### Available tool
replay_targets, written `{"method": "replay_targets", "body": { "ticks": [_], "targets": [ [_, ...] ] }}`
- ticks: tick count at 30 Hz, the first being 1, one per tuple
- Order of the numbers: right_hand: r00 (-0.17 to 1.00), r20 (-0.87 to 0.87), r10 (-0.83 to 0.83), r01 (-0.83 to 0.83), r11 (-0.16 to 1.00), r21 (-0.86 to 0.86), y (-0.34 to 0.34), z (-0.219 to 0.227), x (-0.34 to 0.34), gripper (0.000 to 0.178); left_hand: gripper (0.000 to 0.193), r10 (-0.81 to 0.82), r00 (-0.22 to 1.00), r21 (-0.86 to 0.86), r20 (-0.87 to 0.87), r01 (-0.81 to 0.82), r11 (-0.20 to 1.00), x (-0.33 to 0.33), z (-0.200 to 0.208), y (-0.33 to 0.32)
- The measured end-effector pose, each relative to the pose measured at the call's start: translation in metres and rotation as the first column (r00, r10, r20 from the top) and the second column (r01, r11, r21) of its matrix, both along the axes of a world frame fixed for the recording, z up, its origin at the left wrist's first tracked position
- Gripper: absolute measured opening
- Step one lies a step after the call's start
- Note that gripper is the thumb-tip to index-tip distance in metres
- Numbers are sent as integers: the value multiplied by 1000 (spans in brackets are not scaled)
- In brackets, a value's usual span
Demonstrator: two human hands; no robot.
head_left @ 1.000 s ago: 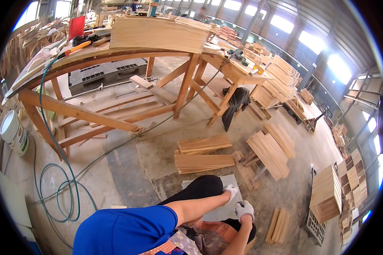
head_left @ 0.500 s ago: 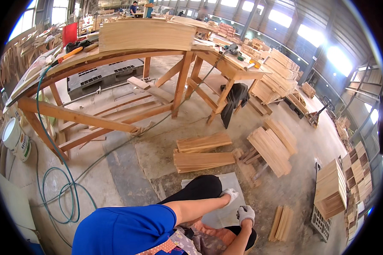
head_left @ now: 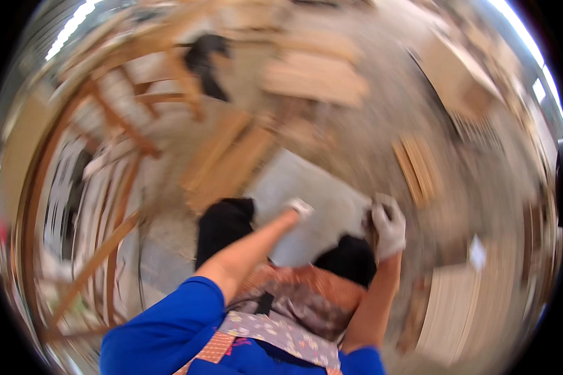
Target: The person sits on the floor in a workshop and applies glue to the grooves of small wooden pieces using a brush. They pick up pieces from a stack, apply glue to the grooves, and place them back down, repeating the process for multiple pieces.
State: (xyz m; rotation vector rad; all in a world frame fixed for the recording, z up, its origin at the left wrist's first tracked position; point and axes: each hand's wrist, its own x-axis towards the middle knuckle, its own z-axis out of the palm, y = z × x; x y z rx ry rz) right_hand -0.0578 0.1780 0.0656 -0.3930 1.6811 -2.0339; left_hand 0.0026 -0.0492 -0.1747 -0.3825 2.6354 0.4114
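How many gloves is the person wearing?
2: one white glove on the left hand over the grey board, one on the right hand at its right edge.

- Head-worn fisheye view, steeply downward and blurred, close over the person's gloved right hand (head_left: 389,226) and left hand (head_left: 300,208).
- Workshop floor (head_left: 381,144) curves toward the rim.
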Motion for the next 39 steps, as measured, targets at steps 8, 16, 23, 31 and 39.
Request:
{"method": "replay_targets", "body": {
  "ticks": [8, 16, 23, 31, 39],
  "targets": [
    [850, 71, -522, 400, 728, 556, 132, -148, -129, 38, 49, 436, 897, 146, -67, -423, 894, -19, -25, 6],
    [386, 576, -720, 485, 690, 538, 152, -309, -272, 41, 70, 177, 979, -46, 106, -173, 984, -76, -109, 3],
    [734, -102, -671, 503, 437, 746, 183, -433, -395, 51, 88, -31, 923, -125, 384, 85, 988, -102, -122, 15],
    [854, -170, -492, 439, 506, 743, 125, -417, -430, 64, 100, 5, 895, -110, 445, 49, 993, -104, -112, 10],
    [936, -279, -215, 330, 256, 909, 90, -408, -401, 77, 105, 0, 861, -110, 508, 65, 992, -110, -108, 16]
  ]
}}
